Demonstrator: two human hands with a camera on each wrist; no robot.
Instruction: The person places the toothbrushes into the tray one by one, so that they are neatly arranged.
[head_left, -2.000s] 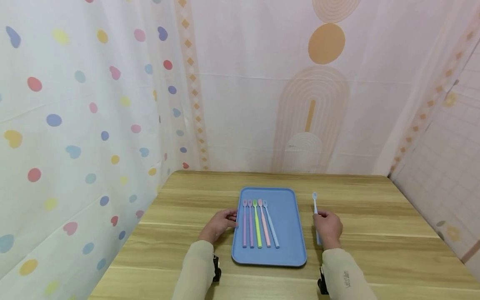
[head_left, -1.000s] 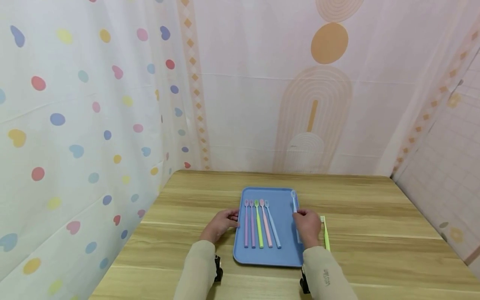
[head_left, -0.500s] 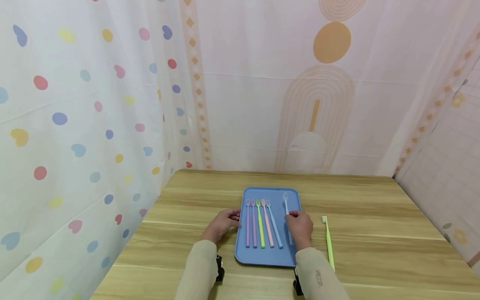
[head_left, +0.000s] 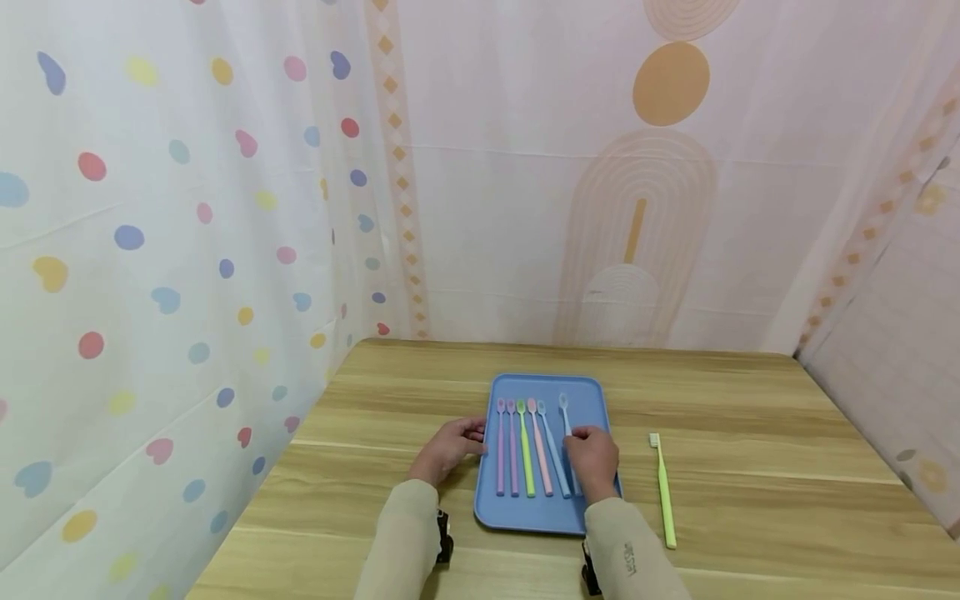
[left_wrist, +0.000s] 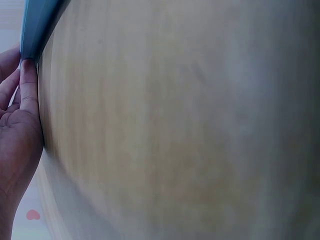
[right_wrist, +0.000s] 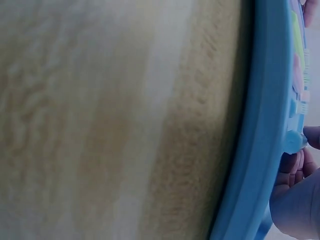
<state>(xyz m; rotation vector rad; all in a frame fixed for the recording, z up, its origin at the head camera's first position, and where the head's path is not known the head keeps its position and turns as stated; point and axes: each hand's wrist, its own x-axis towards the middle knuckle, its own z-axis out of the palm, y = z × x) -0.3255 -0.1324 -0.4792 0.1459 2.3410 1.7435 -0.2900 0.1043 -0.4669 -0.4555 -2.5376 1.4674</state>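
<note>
On the wooden table lies a blue tray (head_left: 532, 518) with several toothbrushes in a row. From left, they are two purple toothbrushes, a yellow-green toothbrush (head_left: 526, 450), a pink toothbrush (head_left: 541, 454) and a light blue toothbrush (head_left: 555, 454). My right hand (head_left: 592, 458) pinches another light blue toothbrush (head_left: 565, 413) by its handle, low over the tray just right of the row. Its handle end (right_wrist: 294, 142) shows beside the thumb in the right wrist view. My left hand (head_left: 452, 448) touches the tray's left rim with fingertips; some fingers are partly hidden.
A single yellow-green toothbrush (head_left: 665, 500) with white bristles lies on the table (head_left: 757, 467) right of the tray. Patterned curtains (head_left: 495, 233) hang behind the table and at both sides.
My right hand has carried the light blue toothbrush from the table leftward into the tray, beside the row. The yellow-green toothbrush on the table came into view. My left hand stays at the rim.
</note>
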